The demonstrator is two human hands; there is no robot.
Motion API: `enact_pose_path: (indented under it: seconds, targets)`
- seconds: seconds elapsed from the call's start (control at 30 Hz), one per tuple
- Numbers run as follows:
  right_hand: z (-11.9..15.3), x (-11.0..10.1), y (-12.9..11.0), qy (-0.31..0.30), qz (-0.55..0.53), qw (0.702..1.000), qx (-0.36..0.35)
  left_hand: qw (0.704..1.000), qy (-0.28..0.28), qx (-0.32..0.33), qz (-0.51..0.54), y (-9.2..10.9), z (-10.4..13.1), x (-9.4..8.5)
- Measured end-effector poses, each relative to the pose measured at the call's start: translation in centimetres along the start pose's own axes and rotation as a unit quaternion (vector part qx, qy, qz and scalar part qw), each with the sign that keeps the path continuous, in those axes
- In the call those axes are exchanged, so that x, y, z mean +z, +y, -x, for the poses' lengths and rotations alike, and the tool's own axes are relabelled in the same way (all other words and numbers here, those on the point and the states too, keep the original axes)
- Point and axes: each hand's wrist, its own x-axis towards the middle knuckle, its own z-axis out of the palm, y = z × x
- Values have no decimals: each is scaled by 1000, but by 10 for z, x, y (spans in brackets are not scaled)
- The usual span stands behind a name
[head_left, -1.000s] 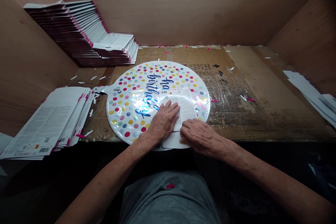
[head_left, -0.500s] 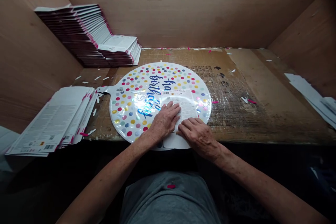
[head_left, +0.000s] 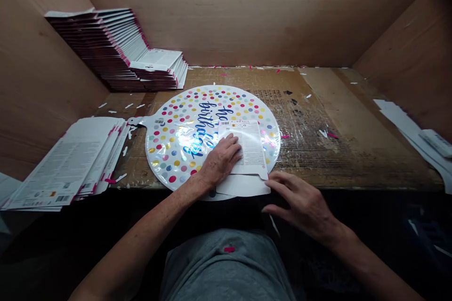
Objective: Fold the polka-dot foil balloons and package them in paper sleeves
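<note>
A round foil balloon (head_left: pixel 180 141), white with coloured dots and blue "birthday" lettering, lies flat on the worn table (head_left: pixel 335 150) at its near edge. A white printed card (head_left: pixel 249 148) rests on the balloon's right half, its lower flap (head_left: pixel 243 186) hanging over the table edge. My left hand (head_left: pixel 221 162) presses flat on the card's left side. Off the table, just right of the flap, my right hand (head_left: pixel 303 202) hovers with fingers spread. A thin white strip (head_left: pixel 273 225) shows just under its thumb.
A fanned pile of flat printed cards (head_left: pixel 70 160) lies at the left edge. A tall slanted stack of pink-edged cards (head_left: pixel 116 49) fills the back left corner. White sheets (head_left: pixel 413 129) lie at the far right. Brown board walls enclose three sides. Small paper strips litter the table.
My right hand has left the card's lower edge and drawn back toward me and to the right, uncovering the flap. The white strip now shows under it. My left hand stays on the card.
</note>
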Motion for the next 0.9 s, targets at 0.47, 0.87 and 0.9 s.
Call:
enact_pose_path:
  seconds: [0.47,0.87,0.9]
  targets:
    - [-38,36,-8,89,-91,992,6,999,-16,-5,42,20,67,-28]
    - [-12,37,-1,113,27,992,-44,955,143,-255,-45,43,50,-2]
    - [-10,35,-1,137,20,990,-30,946,154,-285,13,47,49,-5]
